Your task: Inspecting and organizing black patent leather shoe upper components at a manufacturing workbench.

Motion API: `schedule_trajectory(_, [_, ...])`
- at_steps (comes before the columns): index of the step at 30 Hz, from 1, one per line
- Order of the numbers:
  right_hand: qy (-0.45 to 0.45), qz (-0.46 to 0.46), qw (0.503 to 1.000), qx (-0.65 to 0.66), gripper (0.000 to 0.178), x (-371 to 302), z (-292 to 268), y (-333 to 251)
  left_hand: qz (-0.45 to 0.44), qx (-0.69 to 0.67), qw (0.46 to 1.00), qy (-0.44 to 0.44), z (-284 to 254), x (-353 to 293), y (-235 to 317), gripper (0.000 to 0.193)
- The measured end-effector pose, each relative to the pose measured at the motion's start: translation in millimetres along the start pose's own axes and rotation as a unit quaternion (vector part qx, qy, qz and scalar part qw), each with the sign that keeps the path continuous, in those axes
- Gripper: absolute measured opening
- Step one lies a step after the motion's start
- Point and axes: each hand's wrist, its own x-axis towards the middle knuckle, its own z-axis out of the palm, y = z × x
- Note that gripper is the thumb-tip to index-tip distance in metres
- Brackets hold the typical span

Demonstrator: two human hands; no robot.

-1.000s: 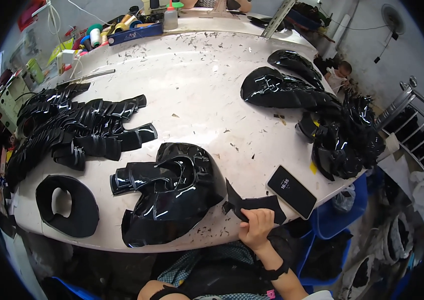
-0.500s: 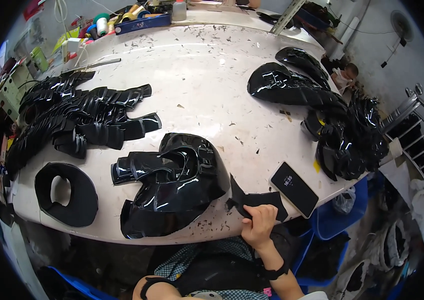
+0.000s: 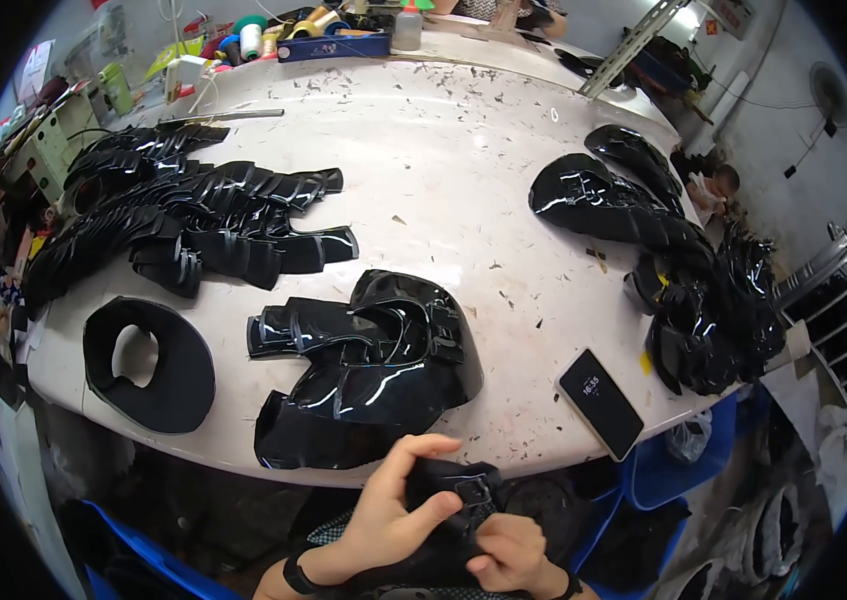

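Just off the table's front edge, my left hand [image 3: 399, 515] grips a small black piece with a buckle [image 3: 474, 488] between its thumb and fingers. The index finger sticks out above it. My right hand [image 3: 514, 550] is closed on the lower end of the same piece, fingers bent in. Part of the piece is hidden by both hands. On the table right beyond them lies a pile of glossy black shoe-upper-like pieces [image 3: 384, 375], curved and overlapping. A flat black ring-shaped piece [image 3: 179, 375] rests to the left.
Rows of overlapping black pieces [image 3: 214, 215] cover the left of the white table [image 3: 444, 200]. More glossy black pieces [image 3: 604, 205] lie at right, beside a phone [image 3: 601, 403]. A blue tray with thread spools [image 3: 334, 47] stands at the back. Blue bins [image 3: 679, 470] sit below the right edge.
The black piece near the phone has left the table and is now in my hands at the front edge. My left hand has come up to it; my right hand has moved nearer me.
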Motion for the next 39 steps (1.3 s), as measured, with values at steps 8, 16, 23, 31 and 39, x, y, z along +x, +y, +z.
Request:
schedule_trajectory(8, [-0.003,0.178,0.963,0.201,0.02,36.0,8.4,-2.6,-0.12,-0.232,0.962,-0.075,-10.9,-22.5,-3.1,0.064])
schedule_trajectory(16, [0.024,0.061,0.975,0.212,0.016,31.8,19.2,19.6,0.197,0.186,0.961,-0.048,-23.9,-18.0,-2.5,0.047])
schedule_trajectory(23, [-0.104,0.1,0.972,0.187,0.022,16.9,3.4,-3.2,0.099,0.115,0.985,-0.085,-30.0,-44.8,-2.2,0.019])
schedule_trajectory(31, [-0.358,-0.017,0.928,0.104,0.014,91.2,-19.5,-3.9,0.077,0.081,0.987,-0.115,-49.7,-44.4,27.6,0.022])
schedule_trajectory(39, [-0.117,0.002,0.975,-0.191,0.047,212.4,16.2,78.3,-0.065,-0.005,0.987,-0.15,-60.8,-50.6,21.6,0.018])
